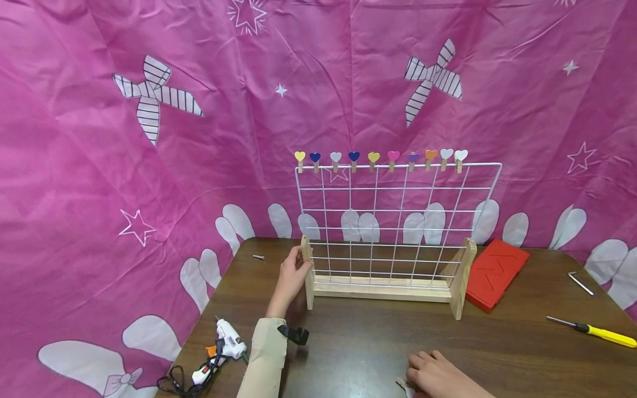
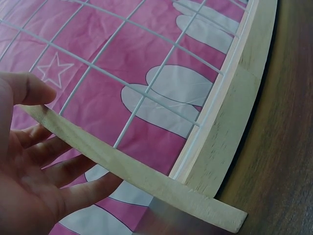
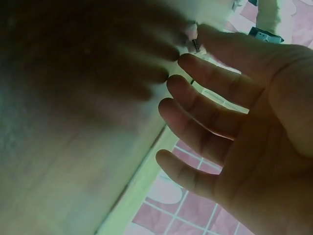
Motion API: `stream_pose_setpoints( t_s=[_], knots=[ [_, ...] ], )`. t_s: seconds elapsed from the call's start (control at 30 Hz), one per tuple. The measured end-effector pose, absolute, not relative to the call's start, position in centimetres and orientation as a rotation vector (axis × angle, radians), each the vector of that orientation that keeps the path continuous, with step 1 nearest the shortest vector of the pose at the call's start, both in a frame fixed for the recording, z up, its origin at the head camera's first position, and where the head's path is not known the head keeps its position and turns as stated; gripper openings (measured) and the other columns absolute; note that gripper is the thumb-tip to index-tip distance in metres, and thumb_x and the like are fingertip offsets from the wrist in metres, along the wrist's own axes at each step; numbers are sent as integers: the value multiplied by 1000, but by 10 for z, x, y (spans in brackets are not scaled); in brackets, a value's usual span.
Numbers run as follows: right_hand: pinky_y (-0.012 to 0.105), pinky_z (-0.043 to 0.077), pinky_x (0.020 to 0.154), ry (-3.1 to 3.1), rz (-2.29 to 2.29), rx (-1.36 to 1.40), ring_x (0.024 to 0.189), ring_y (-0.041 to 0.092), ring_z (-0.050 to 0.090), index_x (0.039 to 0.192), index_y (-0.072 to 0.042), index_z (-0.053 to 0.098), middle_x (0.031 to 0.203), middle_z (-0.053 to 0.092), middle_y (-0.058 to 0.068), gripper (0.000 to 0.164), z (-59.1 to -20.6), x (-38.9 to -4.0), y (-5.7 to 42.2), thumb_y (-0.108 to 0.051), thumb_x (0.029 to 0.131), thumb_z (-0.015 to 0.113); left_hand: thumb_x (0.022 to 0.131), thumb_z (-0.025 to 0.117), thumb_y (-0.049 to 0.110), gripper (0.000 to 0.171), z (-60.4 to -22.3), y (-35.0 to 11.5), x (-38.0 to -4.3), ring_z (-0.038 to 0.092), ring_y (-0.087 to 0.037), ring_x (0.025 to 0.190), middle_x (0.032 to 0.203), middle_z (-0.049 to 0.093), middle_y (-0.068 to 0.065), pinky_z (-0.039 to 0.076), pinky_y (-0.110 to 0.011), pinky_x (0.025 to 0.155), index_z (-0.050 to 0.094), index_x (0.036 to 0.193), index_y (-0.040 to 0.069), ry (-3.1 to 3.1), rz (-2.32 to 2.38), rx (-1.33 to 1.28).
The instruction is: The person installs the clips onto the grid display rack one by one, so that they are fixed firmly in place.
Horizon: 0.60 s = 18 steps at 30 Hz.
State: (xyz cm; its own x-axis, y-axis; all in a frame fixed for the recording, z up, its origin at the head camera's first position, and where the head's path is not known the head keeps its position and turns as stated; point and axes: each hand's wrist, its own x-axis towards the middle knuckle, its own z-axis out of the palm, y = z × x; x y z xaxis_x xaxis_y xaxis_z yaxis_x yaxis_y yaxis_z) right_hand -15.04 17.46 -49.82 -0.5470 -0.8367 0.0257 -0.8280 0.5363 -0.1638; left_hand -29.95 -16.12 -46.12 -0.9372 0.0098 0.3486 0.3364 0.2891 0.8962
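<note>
A white wire grid (image 1: 388, 228) stands upright in a wooden base (image 1: 383, 291). My left hand (image 1: 292, 273) grips the left wooden side post (image 1: 307, 276) of that stand. In the left wrist view the thumb lies over the post's edge, the fingers behind it. Low at the table's front, my right hand (image 1: 443, 377) has its fingertips at the tabletop. A small wooden clothespin (image 3: 195, 45) with a dark spring is between its thumb and index finger; the other fingers are spread. Several clothespins with coloured hearts (image 1: 374, 158) line the grid's top wire.
A red case (image 1: 496, 273) lies beside the stand's right post. Farther right are a hex key (image 1: 581, 284) and a yellow-handled screwdriver (image 1: 597, 331). A white glue gun (image 1: 230, 338) with a black cord lies at left front, a small bolt (image 1: 259, 257) at back left. Pink cloth (image 1: 318, 110) hangs behind.
</note>
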Motion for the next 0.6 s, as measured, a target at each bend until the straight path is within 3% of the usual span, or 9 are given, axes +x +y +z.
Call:
stream_pose_setpoints(
  t_s=[0.17, 0.27, 0.4, 0.6],
  knots=[
    [18, 27, 53, 2724, -266, -1533, 64, 0, 36, 72, -23, 58, 73, 38, -18, 13, -499, -151, 173, -24, 78, 69, 87, 56, 2, 35, -448, -159, -291, 52, -30, 116, 120, 59, -15, 41, -41, 98, 50, 122, 1, -2280, -1707, -340],
    [21, 33, 55, 2666, -320, -1408, 67, 0, 38, 78, -23, 60, 74, 40, -19, 14, -498, -152, 172, -36, 80, 66, 87, 55, 0, 36, -438, -158, -282, 51, -33, 116, 121, 57, -20, 41, -43, 98, 48, 122, -5, -2284, -1706, -363],
    [28, 41, 62, 2566, -383, -1252, 73, 0, 42, 94, -27, 63, 80, 44, -19, 31, -497, -154, 171, -55, 82, 58, 88, 54, 0, 37, -431, -156, -277, 50, -32, 117, 122, 56, -21, 41, -42, 98, 47, 123, -6, -2307, -1692, -353],
    [24, 38, 60, 2511, -431, -1328, 72, -3, 41, 89, -29, 64, 80, 42, -22, 19, -495, -156, 170, -47, 85, 59, 87, 54, -1, 37, -430, -155, -275, 51, -33, 116, 121, 57, -19, 41, -43, 98, 47, 124, -7, -2301, -1687, -354]
  ],
)
